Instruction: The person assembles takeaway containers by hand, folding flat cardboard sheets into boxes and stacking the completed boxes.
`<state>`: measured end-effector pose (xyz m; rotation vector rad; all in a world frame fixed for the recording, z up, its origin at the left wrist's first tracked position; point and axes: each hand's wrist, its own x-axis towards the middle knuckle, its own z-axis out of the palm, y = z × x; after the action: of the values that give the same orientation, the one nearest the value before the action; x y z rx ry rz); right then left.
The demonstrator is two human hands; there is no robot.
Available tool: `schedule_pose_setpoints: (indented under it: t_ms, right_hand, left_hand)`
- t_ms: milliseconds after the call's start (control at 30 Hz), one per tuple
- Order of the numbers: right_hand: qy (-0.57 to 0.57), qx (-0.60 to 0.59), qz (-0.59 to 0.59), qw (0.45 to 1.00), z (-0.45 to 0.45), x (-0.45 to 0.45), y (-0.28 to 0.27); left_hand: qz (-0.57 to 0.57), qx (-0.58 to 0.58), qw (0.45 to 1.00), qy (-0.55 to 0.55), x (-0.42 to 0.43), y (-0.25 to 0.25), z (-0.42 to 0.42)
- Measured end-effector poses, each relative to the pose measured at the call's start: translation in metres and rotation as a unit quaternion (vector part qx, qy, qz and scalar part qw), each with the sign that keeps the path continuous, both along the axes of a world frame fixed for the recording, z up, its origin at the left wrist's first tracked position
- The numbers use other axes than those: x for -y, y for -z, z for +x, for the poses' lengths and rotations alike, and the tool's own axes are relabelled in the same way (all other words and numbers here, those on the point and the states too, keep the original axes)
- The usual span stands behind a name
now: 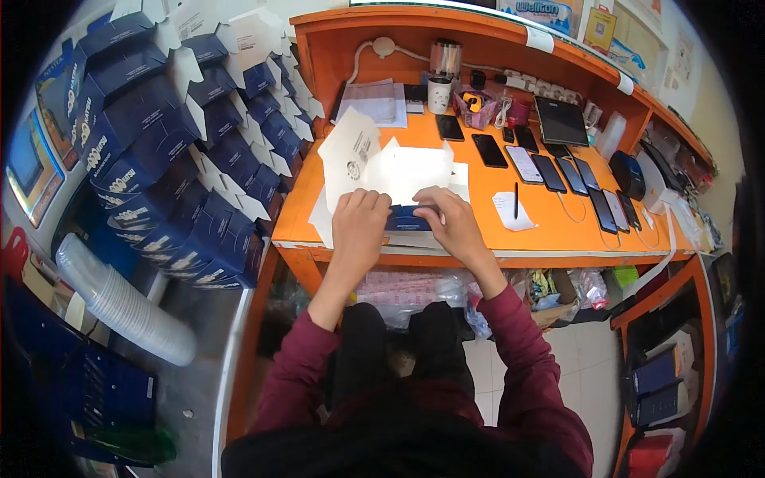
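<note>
A partly folded cardboard box (410, 169) lies at the front edge of the orange desk, white inside with its flaps standing up. Its near wall is dark blue on the outside. My left hand (361, 223) grips the box's near left corner, fingers bent over the edge. At the near right, my right hand (456, 221) pinches the blue wall, the thumb in front and the fingers curled over the top. A white flap with dark print rises beyond my left hand.
Stacks of dark blue folded boxes (151, 127) rise on the left, near nested clear plastic cups (127, 307). Several phones (526, 165) with cables lie right of my hands, beside a pen (515, 201) on a paper note. A paper cup (438, 94) stands at the back.
</note>
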<state>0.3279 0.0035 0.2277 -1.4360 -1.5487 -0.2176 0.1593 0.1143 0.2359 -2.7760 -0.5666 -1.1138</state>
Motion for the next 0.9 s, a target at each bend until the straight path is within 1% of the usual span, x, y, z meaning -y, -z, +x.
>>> schedule_pose_setpoints:
  t_ms: [100,167,200,267,333,367,400,433,467,500,533,600,633,667,700,733,767,800,833,900]
  right_hand:
    - [-0.021,-0.085,0.004,0.996,-0.005,0.003,-0.003]
    - [-0.035,-0.124,0.002,0.992,-0.014,0.007,-0.007]
    - [-0.016,-0.089,0.019,0.996,-0.015,0.007,-0.003]
    - [0.025,-0.018,0.058,0.998,-0.012,0.003,0.005]
    - [0.11,-0.171,0.149,0.968,-0.016,-0.006,0.01]
    - [0.08,-0.297,0.126,0.943,-0.007,-0.01,0.018]
    - [0.057,-0.421,0.116,0.898,0.002,-0.014,0.025]
    - [-0.047,-0.517,0.049,0.853,0.012,-0.01,0.023]
    - [-0.148,-0.599,-0.018,0.787,0.021,-0.005,0.021]
    - [-0.245,-0.665,-0.083,0.7,0.023,0.0,0.018]
    - [-0.22,-0.653,-0.072,0.721,0.018,0.0,0.015]
    - [-0.162,-0.574,-0.001,0.803,0.006,-0.002,0.016]
    - [-0.133,-0.53,0.036,0.836,0.003,-0.004,0.016]
    - [-0.122,-0.477,0.093,0.865,0.005,-0.009,0.023]
    - [-0.093,-0.424,0.125,0.892,0.002,-0.011,0.023]
    - [-0.062,-0.369,0.153,0.915,-0.003,-0.014,0.024]
    - [-0.031,-0.312,0.178,0.933,-0.008,-0.016,0.025]
    - [0.014,-0.206,0.181,0.961,-0.011,-0.016,0.026]
    - [0.038,-0.107,0.201,0.973,-0.007,-0.021,0.036]
    - [0.054,0.07,0.23,0.969,-0.003,-0.02,0.032]
  left_hand:
    - [0.011,0.129,0.991,0.045,0.021,0.003,0.004]
    - [0.037,0.097,0.994,0.041,0.016,0.021,0.013]
    - [0.049,0.082,0.995,0.038,0.015,0.024,0.014]
    - [0.037,0.114,0.991,0.053,0.011,0.028,0.012]
    - [0.048,0.131,0.988,0.072,0.006,0.029,0.01]
    - [0.064,0.132,0.986,0.079,0.003,0.032,0.007]
    - [0.08,0.131,0.984,0.086,0.001,0.036,0.004]
    - [0.097,0.129,0.984,0.076,0.0,0.04,0.003]
    - [0.112,0.125,0.983,0.068,0.001,0.044,0.002]
    - [0.128,0.123,0.982,0.061,0.004,0.043,0.001]
    - [0.072,0.108,0.99,0.053,0.009,0.042,0.002]
    - [-0.043,0.074,0.996,0.03,0.023,0.037,-0.001]
    - [-0.163,0.121,0.975,0.09,0.023,0.032,-0.001]
    - [-0.279,0.164,0.934,0.151,0.021,0.027,0.0]
    - [-0.39,0.204,0.873,0.209,0.017,0.02,0.003]
    - [-0.451,0.252,0.792,0.324,0.005,0.008,0.008]
    - [-0.56,0.275,0.683,0.381,0.007,-0.021,0.001]
    - [-0.587,0.237,0.659,0.408,0.01,-0.051,-0.006]
    - [-0.605,0.233,0.612,0.453,0.01,-0.067,-0.008]
    - [-0.51,0.119,0.774,0.356,0.012,-0.097,-0.009]
